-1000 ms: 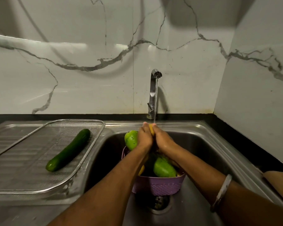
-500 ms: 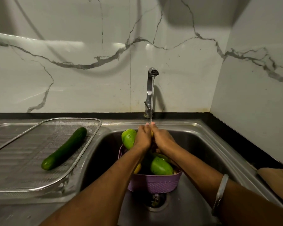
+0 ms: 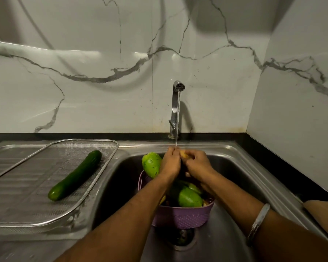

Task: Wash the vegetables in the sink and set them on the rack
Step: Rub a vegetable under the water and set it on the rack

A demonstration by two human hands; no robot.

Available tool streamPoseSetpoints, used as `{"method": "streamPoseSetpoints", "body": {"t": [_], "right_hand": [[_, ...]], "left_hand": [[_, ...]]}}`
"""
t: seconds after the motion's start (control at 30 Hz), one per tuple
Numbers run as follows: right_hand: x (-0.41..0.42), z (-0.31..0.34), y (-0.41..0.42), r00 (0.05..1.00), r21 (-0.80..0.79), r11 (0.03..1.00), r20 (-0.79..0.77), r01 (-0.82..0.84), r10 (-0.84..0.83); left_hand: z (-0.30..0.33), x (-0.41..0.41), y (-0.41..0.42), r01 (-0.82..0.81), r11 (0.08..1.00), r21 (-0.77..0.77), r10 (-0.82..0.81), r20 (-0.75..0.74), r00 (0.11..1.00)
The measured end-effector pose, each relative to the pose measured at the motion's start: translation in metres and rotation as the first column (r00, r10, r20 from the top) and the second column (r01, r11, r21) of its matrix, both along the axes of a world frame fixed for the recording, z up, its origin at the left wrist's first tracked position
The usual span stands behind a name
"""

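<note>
You're rinsing a small yellow vegetable (image 3: 184, 154) under the tap, over a stainless steel sink (image 3: 235, 167).

Nearest you, the round drain (image 3: 182, 240) sits below a purple perforated plastic basket (image 3: 180, 217) of green vegetables (image 3: 189, 198). Above it your left hand (image 3: 170, 163) and right hand (image 3: 198, 163) are together, fingers curled round the yellow piece in the water stream (image 3: 178, 118). To the left, a dark green cucumber (image 3: 75, 174) lies on the wire mesh rack (image 3: 45, 223). Behind stand the chrome tap (image 3: 175, 108) and white marble-veined wall (image 3: 102, 53).
</note>
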State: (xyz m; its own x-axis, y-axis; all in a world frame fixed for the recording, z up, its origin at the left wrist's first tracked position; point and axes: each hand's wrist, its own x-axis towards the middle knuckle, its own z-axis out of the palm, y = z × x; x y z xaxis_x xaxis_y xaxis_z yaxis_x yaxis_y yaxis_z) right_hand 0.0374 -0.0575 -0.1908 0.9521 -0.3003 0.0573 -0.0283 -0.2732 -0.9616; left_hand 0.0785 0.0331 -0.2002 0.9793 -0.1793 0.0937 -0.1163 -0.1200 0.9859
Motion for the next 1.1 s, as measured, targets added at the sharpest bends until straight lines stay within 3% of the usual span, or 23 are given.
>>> {"method": "streamPoseSetpoints", "body": {"t": [0.1,0.2,0.3,0.53,0.77,1.1], "right_hand": [[0.000,-0.004,-0.004,0.997,-0.223,0.974,0.064,-0.030,0.046],[0.003,-0.004,-0.004,0.994,-0.227,0.974,0.101,-0.015,0.039],[0.004,-0.004,-0.006,0.990,-0.269,0.962,0.111,-0.055,0.088],[0.001,0.001,-0.009,0.988,-0.011,0.996,0.127,-0.087,0.088],[0.004,-0.007,-0.010,0.976,-0.052,0.986,0.144,-0.156,0.162],[0.005,-0.002,-0.010,0.991,0.133,0.985,0.088,-0.109,0.098]], "left_hand": [[-0.001,-0.005,0.011,-0.009,0.999,-0.038,0.008,-0.017,1.000],[-0.001,-0.005,0.015,-0.021,0.987,-0.161,0.008,-0.078,0.997],[0.004,-0.009,0.020,-0.073,0.950,-0.305,-0.009,-0.261,0.965],[0.010,-0.016,0.017,0.004,0.918,-0.397,-0.124,-0.278,0.952],[0.014,-0.009,0.019,-0.129,0.909,-0.397,-0.064,-0.437,0.897],[0.015,-0.015,0.016,-0.016,0.919,-0.395,-0.119,-0.314,0.942]]}}
